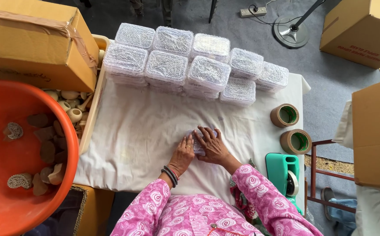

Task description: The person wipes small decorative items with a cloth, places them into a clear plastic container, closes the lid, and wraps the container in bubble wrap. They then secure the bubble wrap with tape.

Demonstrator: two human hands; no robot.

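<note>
A small clear plastic box [197, 143] lies on the white cloth [133, 131] near the table's front. My right hand [212, 145] rests flat on top of it, fingers spread over the lid. My left hand [182, 154] presses against the box's left side, palm down on the cloth, with dark bangles at the wrist. Most of the box is hidden under my hands. Both sleeves are pink with a rose print.
Several stacked clear boxes [190, 65] of silvery contents line the table's far side. Two brown tape rolls [284, 115] and a green tape dispenser [284, 172] lie at right. An orange tub [6, 153], a tray of beige wooden pieces [72, 109] and cardboard boxes [32, 39] stand at left.
</note>
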